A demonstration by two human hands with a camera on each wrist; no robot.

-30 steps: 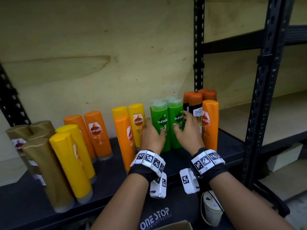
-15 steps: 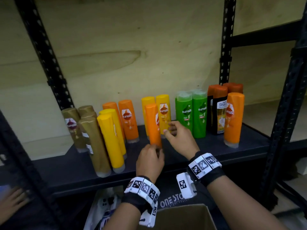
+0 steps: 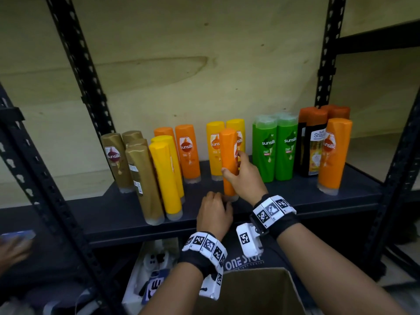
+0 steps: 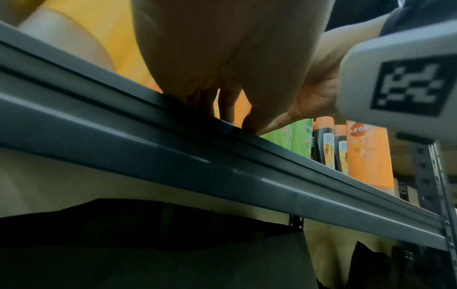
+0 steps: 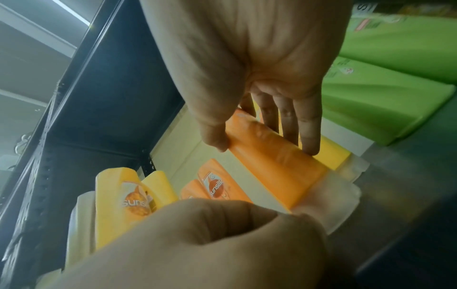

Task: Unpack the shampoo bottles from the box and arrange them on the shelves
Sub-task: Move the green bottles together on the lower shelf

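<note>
An orange shampoo bottle (image 3: 228,178) stands cap down near the front of the dark shelf (image 3: 113,214), ahead of two yellow bottles (image 3: 213,151). My right hand (image 3: 231,163) pinches its middle, thumb on the left side and fingers on the right, as the right wrist view (image 5: 262,146) also shows. My left hand (image 3: 218,201) sits at the bottle's base with its fingers curled by the clear cap (image 5: 329,201). Gold bottles (image 3: 118,160), yellow bottles (image 3: 163,178), orange bottles (image 3: 188,153), green bottles (image 3: 275,148) and black bottles (image 3: 313,144) stand in groups along the shelf.
Black slotted uprights (image 3: 75,64) (image 3: 327,53) frame the bay. A lone orange bottle (image 3: 334,155) stands at the shelf's right front. An open cardboard box (image 3: 250,292) sits below my arms. Another person's hand (image 3: 11,248) shows at the lower left.
Both hands left the green bottles and moved left. The right hand now grips the front orange bottle and the left hand has dropped to its base. The view has pulled back.
</note>
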